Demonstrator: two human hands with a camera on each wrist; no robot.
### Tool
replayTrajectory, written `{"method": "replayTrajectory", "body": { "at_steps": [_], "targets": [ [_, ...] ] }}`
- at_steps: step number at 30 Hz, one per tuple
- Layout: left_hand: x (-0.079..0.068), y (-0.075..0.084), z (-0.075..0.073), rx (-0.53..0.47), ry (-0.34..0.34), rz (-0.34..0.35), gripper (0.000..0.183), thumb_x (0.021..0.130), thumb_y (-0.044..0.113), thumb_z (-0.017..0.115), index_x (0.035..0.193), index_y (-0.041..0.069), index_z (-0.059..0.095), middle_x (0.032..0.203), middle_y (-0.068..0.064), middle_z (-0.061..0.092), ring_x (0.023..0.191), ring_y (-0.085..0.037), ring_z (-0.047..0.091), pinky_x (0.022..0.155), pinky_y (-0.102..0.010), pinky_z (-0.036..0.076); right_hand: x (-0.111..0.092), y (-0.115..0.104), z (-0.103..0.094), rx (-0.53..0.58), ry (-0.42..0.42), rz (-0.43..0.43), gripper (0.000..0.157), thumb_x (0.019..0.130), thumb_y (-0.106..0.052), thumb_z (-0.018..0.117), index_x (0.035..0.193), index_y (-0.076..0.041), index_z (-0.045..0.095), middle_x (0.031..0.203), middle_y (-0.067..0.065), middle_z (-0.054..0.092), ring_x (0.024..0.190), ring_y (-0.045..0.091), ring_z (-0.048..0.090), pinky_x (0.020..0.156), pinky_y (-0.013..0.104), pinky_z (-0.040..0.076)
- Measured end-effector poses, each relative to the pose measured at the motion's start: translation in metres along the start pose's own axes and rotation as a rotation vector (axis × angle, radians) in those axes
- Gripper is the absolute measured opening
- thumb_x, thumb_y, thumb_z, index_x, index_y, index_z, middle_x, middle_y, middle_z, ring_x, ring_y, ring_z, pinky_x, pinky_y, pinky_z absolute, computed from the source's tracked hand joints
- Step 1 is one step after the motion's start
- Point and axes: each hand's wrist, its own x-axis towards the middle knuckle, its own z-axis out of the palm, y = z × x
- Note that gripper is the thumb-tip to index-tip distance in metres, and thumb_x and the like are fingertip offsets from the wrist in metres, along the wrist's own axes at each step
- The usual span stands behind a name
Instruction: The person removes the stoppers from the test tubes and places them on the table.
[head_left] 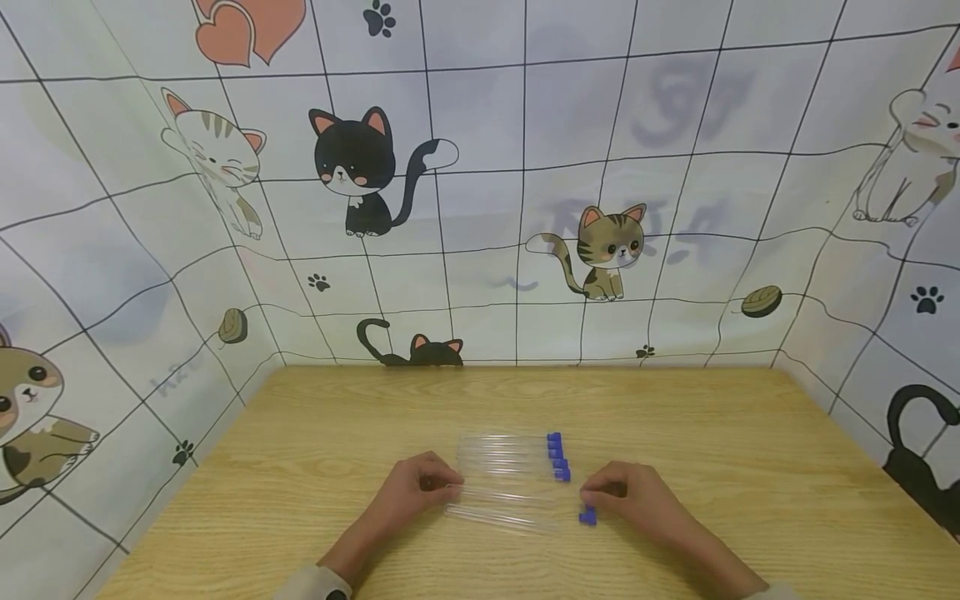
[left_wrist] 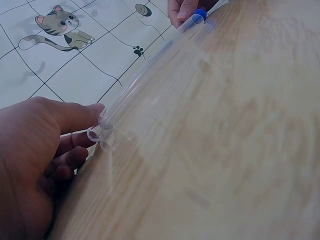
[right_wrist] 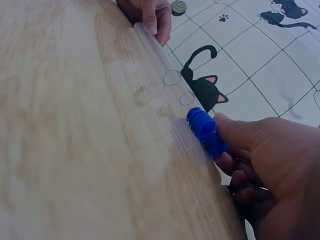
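Observation:
My left hand pinches the end of a clear test tube between thumb and fingers. A second uncapped test tube lies just nearer the person, almost parallel. In the right wrist view, round tube mouths face the right hand. That hand pinches a blue cap with thumb and fingertips, and another blue cap sits against it. From the head view, the caps show under the right fingertips, to the right of the tube mouths and apart from them.
Farther back on the wooden table lies a row of several clear tubes with blue caps at their right ends. A cat-patterned cloth hangs behind the table and along both sides.

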Motion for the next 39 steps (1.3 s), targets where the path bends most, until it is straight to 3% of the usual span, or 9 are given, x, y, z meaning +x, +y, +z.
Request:
{"method": "replayTrajectory", "body": {
  "at_steps": [9,14,20,25,32,39],
  "targets": [
    [0.000,-0.001,0.000,-0.014,-0.015,0.001,0.013,0.086,0.008,0.071,0.098,0.003,0.074,0.094,-0.008,0.064,0.083,-0.016,0.057,0.074,-0.025,0.048,0.001,-0.003,0.008,-0.058,0.109,0.036,0.014,0.081,-0.042,0.074,0.081,-0.028,0.073,0.079,-0.020,0.066,0.080,0.003,0.062,0.075,0.026,0.050],
    [0.004,-0.021,0.004,-0.069,0.001,0.002,0.015,0.086,0.008,0.072,0.100,0.005,0.073,0.096,-0.008,0.065,0.085,-0.018,0.058,0.075,-0.026,0.048,0.004,-0.007,0.012,-0.053,0.146,0.108,0.014,0.079,-0.040,0.076,0.077,-0.027,0.072,0.076,-0.019,0.065,0.077,0.003,0.062,0.074,0.025,0.049],
    [0.009,-0.045,0.011,-0.050,0.061,0.006,0.016,0.086,0.015,0.073,0.102,0.013,0.072,0.095,0.000,0.067,0.080,-0.011,0.056,0.071,-0.024,0.047,0.003,-0.007,0.014,-0.035,0.188,0.153,0.010,0.084,-0.035,0.073,0.078,-0.027,0.072,0.073,-0.019,0.066,0.077,0.003,0.063,0.078,0.030,0.049],
    [0.011,-0.044,0.012,-0.044,0.115,0.006,0.014,0.089,0.020,0.070,0.102,0.015,0.072,0.090,0.004,0.067,0.074,-0.011,0.056,0.067,-0.024,0.047,0.002,-0.005,0.013,-0.002,0.224,0.189,0.013,0.089,-0.036,0.067,0.084,-0.026,0.072,0.078,-0.017,0.068,0.087,0.006,0.063,0.088,0.038,0.047],
    [0.014,-0.041,0.013,-0.012,0.223,-0.006,0.009,0.090,0.014,0.068,0.098,0.012,0.071,0.082,0.003,0.067,0.072,-0.013,0.059,0.067,-0.025,0.047,0.006,-0.003,0.014,0.007,0.269,0.204,0.018,0.092,-0.038,0.064,0.087,-0.023,0.073,0.083,-0.013,0.069,0.086,0.009,0.063,0.082,0.032,0.049],
    [0.021,-0.045,0.015,0.031,0.271,-0.063,0.005,0.089,0.016,0.068,0.092,0.013,0.070,0.074,0.006,0.064,0.068,-0.009,0.059,0.066,-0.024,0.047,0.019,-0.006,0.017,0.041,0.282,0.231,0.020,0.088,-0.039,0.068,0.086,-0.020,0.073,0.088,-0.008,0.069,0.092,0.014,0.062,0.087,0.039,0.047]
  ]
}}
